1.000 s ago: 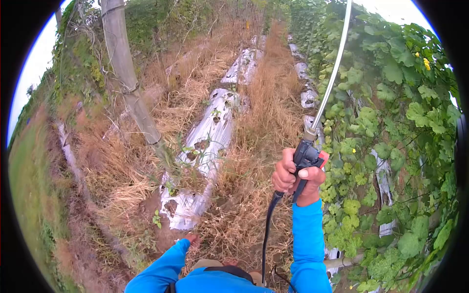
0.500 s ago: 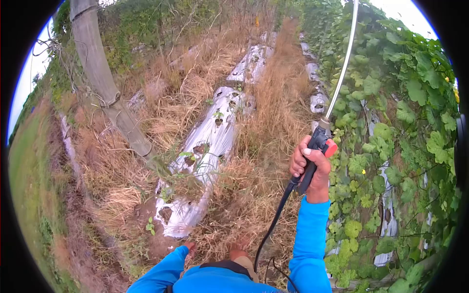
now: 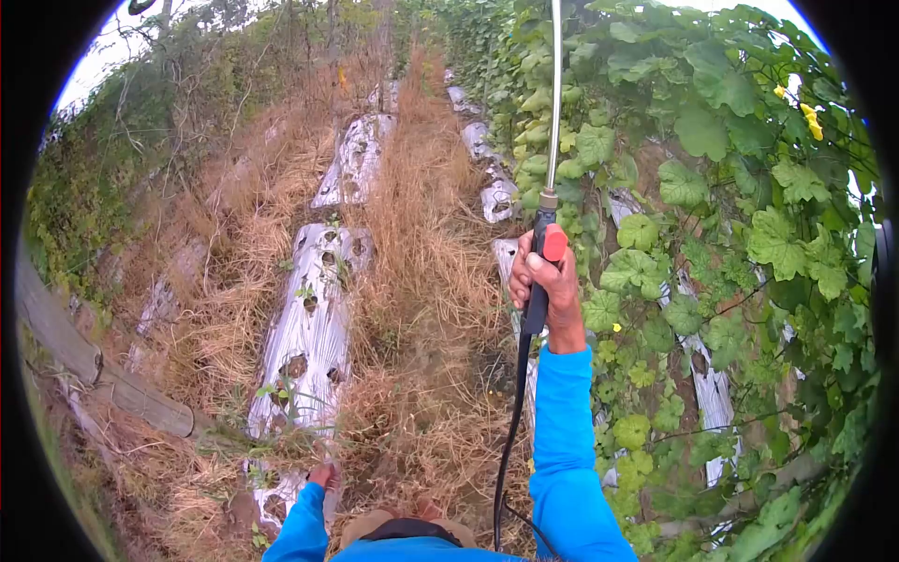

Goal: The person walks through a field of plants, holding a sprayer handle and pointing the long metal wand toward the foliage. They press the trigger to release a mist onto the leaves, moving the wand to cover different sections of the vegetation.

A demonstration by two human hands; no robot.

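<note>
At your far left, a pole (image 3: pixel 140 398) slants down toward the dry grass (image 3: pixel 426 253); next lies a white sheet (image 3: pixel 316 318) with holes, perhaps cut so plants can poke through; your left hand (image 3: pixel 324 475) hangs low over its near end, maybe for balance; the hand is too small to tell if its fingers are spread or curled, or hold anything; near the middle, a black hose (image 3: pixel 512 440) runs up to the wand (image 3: pixel 552 169), with some slack, likely so your arm can swing; your right hand (image 3: pixel 551 276) wraps tight round the wand's black handle (image 3: pixel 536 311), thumb just under the red part (image 3: pixel 555 243), seemingly to keep the long tube from tipping; the wand points up and away, beside the leafy vines (image 3: pixel 712 253) at right.
</note>
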